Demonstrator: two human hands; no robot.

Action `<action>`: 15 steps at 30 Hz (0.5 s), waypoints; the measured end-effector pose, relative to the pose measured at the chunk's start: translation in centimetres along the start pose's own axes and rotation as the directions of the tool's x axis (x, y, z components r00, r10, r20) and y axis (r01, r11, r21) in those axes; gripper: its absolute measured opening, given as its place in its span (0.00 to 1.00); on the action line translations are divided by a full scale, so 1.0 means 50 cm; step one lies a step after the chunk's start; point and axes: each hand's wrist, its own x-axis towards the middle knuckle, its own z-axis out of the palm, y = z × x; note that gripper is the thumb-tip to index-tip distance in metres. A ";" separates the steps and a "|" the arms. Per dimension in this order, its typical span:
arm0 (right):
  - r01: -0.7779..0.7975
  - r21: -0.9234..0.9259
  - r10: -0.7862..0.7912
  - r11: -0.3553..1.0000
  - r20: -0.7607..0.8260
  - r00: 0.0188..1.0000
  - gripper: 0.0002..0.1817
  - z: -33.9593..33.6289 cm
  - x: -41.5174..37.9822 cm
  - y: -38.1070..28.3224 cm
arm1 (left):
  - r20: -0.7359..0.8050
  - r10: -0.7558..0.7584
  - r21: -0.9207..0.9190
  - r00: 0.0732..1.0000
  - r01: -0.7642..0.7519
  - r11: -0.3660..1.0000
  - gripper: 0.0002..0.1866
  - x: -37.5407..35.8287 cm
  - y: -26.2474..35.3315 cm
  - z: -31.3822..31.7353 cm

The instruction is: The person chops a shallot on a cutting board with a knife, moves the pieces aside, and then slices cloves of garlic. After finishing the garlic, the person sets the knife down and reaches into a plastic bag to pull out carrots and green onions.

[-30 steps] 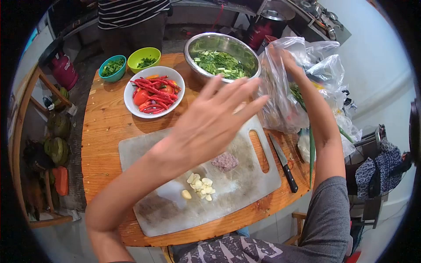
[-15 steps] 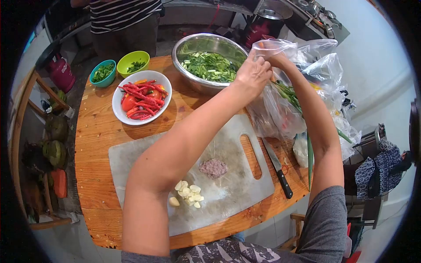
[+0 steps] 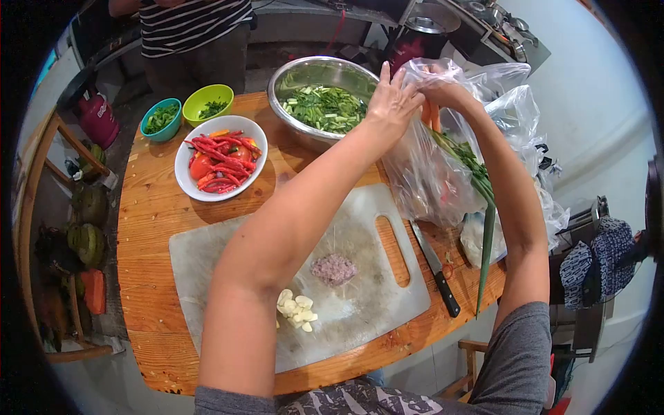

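Observation:
My left hand (image 3: 394, 107) is at the mouth of a clear plastic bag (image 3: 432, 176). Its outer fingers point up, while the fingers nearest the bag seem to pinch its edge. My right hand (image 3: 443, 90) is at the same opening, its fingers hidden by plastic and by the angle. Carrots (image 3: 430, 116) show just below the hands inside the bag. Long green onions (image 3: 486, 200) hang from the bag over the table edge. Below my arms, a cutting board (image 3: 366, 311) holds a mound of minced shallot (image 3: 333, 269) and peeled garlic cloves (image 3: 296, 310).
A black-handled knife (image 3: 437, 273) lies right of the board. Behind are a white bowl of chilies and tomatoes (image 3: 220, 166), a steel bowl (image 3: 280, 114) of cut greens, a teal bowl (image 3: 160, 128) and a lime bowl (image 3: 194, 117). A person in a striped shirt (image 3: 197, 24) stands across the table.
My left hand has shifted slightly left and raised its outer fingers from a closed grip. Carrots now show more clearly in the bag, and the green onions hang lower.

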 end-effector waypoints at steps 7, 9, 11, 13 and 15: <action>-0.319 0.252 0.279 0.914 0.183 0.943 0.17 -0.082 -0.032 -0.052 | 0.084 -0.025 0.070 0.996 0.019 0.997 0.31 0.007 0.006 -0.020; -0.374 0.272 0.316 0.886 0.236 0.919 0.19 -0.111 -0.037 -0.067 | 0.021 -0.070 0.094 0.997 0.068 0.993 0.29 0.010 0.009 -0.011; -0.401 0.287 0.326 0.870 0.275 0.904 0.20 -0.133 -0.044 -0.076 | -0.029 -0.103 0.110 0.994 0.105 0.988 0.28 0.013 0.013 -0.004; -0.414 0.328 0.322 0.849 0.300 0.898 0.22 -0.152 -0.044 -0.078 | 0.010 -0.146 0.087 0.989 0.145 0.986 0.27 0.025 0.008 -0.027; -0.398 0.434 0.286 0.808 0.301 0.910 0.23 -0.154 -0.049 -0.079 | 0.030 -0.176 0.061 0.984 0.173 0.983 0.25 0.037 0.000 -0.039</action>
